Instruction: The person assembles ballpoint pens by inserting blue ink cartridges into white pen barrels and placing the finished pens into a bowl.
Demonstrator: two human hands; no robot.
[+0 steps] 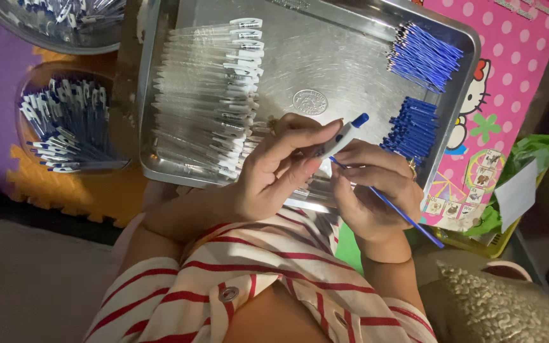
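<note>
My left hand (274,168) holds a white pen barrel with a blue end cap (344,133), tilted up to the right. My right hand (370,190) pinches a thin blue ink refill (408,219) whose upper end meets the barrel between my fingers. Both hands hover over the near edge of a steel tray (325,70). In the tray lie a long row of clear empty pen barrels (204,95) on the left and two bundles of blue refills (424,54) (411,127) on the right.
A round dish of assembled blue-and-white pens (68,124) sits to the left, with another metal dish (58,19) above it. A pink polka-dot board (516,57) lies under the tray at right, beside green and white paper (522,171). My striped sleeves fill the foreground.
</note>
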